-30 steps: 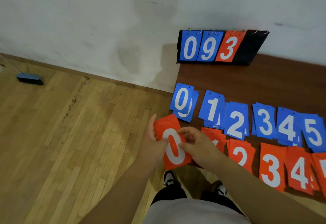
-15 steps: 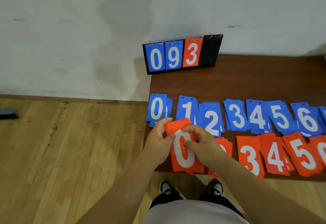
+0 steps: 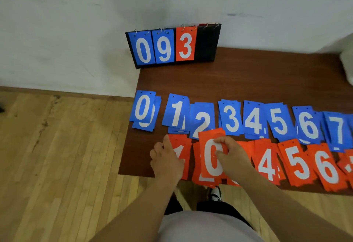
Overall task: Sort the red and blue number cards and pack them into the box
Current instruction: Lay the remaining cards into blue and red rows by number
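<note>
Red 0 card (image 3: 211, 157): we are seeing it lifted just over the red 2 pile (image 3: 198, 179), near the front edge of the table (image 3: 248, 77). Its long axis is running front to back, almost square to that edge.
Right hand (image 3: 232, 157): it is pinching the red 0 card at its right side, with curled fingers lying across the white digit.
Left hand (image 3: 166, 161): it is resting on the red 1 pile (image 3: 181, 152), apart from the right hand. We cannot tell whether it is gripping the pile or only pressing on it.
Deciding relation: we are judging that the zeros belong at the front-left corner, in front of the blue 0 pile (image 3: 143, 110). That spot is lying to the left of both hands, beyond the red 1 pile. The left hand is nearer it, while the right hand is carrying the card.
Red row: along the front edge we are reading 1, 2 (partly covered), 4 (image 3: 266, 163), 5 (image 3: 297, 163) and 6 (image 3: 326, 167). A 3 is probably hiding under the right hand.
Blue row: just behind the red row we are reading 0, 1 (image 3: 176, 113), 2 (image 3: 203, 121), 3 (image 3: 231, 116), 4 (image 3: 253, 118), 5 (image 3: 278, 121), 6 (image 3: 308, 125) and 7 (image 3: 338, 129).
Scoreboard stand (image 3: 207, 45): it is leaning on the wall at the back-left corner, showing blue 0, blue 9 and red 3, with one black slot bare.
Box: we are not finding one in view, nor any brand name.
</note>
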Demonstrator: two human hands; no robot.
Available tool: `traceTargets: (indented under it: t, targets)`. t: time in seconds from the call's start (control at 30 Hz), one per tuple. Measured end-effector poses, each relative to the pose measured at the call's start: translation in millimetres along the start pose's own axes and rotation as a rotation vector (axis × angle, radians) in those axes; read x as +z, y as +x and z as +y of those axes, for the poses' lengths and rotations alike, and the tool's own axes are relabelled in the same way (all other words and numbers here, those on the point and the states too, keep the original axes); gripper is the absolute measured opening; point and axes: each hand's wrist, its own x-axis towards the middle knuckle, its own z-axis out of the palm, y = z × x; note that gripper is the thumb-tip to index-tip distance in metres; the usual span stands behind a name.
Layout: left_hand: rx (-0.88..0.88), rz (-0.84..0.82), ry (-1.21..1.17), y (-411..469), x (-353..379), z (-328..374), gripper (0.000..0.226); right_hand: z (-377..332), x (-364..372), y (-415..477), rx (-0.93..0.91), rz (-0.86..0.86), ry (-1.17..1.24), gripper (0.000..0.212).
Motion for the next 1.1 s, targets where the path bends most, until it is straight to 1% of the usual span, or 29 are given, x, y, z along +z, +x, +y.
traceTargets:
  t: [0.1, 0.2, 0.4, 0.53, 0.7, 0.8, 0.87, 0.93, 1.03, 1.1]
  targets:
    - [-0.084, 0.003, -0.013, -5, 7, 7, 0.108, 14, -11, 5, -0.028, -0.063, -0.033, 0.027]
    - [-0.160, 0.021, -0.135, -9, 11, 6, 0.109, 23, -20, 10, -0.039, -0.113, -0.046, 0.027]
    - [-0.209, 0.067, -0.248, -16, 16, 1, 0.107, 27, -31, 20, -0.083, -0.196, -0.078, 0.029]
    - [-0.194, 0.100, -0.205, -20, 18, -1, 0.106, 24, -34, 20, -0.090, -0.224, -0.085, 0.028]
    - [-0.150, 0.084, -0.283, -19, 12, -3, 0.106, 22, -28, 17, -0.089, -0.202, -0.067, 0.028]
    - [-0.118, 0.030, -0.336, -17, 8, -9, 0.105, 19, -19, 13, -0.077, -0.181, -0.031, 0.028]
    - [-0.116, -0.035, -0.443, -15, 4, -17, 0.098, 14, -12, 10, -0.069, -0.165, 0.009, 0.028]
    - [-0.101, -0.077, -0.584, -16, -4, -26, 0.080, 6, -3, 7, -0.033, -0.159, 0.090, 0.026]
    - [-0.063, -0.040, -0.714, -20, -24, -36, 0.054, -12, 12, 0, 0.068, -0.175, 0.287, 0.024]
    - [-0.032, -0.036, -0.788, -24, -40, -38, 0.044, -28, 24, -6, 0.107, -0.209, 0.358, 0.022]
